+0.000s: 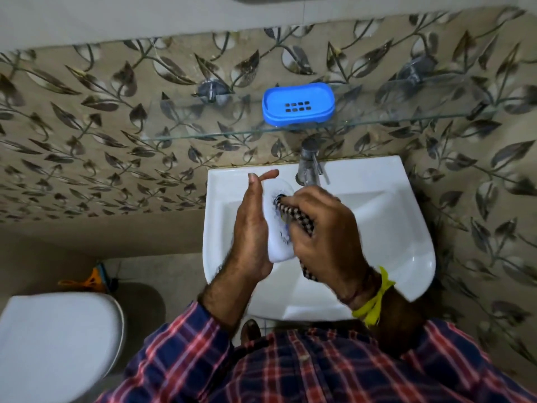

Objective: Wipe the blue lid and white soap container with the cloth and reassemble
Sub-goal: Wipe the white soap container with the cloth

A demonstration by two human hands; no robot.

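My left hand [251, 225] holds the white soap container [276, 225] on edge over the sink, palm against its left side, fingers stretched up. My right hand [322, 231] is shut on a dark checked cloth [296, 216], which it presses into the container's hollow; a tail of the cloth hangs below the hand. The blue lid [297, 103], oval with a block of small slots, rests alone on the glass shelf [203, 132] above the tap.
A white wash basin [392, 228] lies under my hands, with a chrome tap [309, 164] at its back. The leaf-patterned tile wall runs behind. A white toilet lid [58, 344] is at the lower left, with an orange and blue item on the floor beside it.
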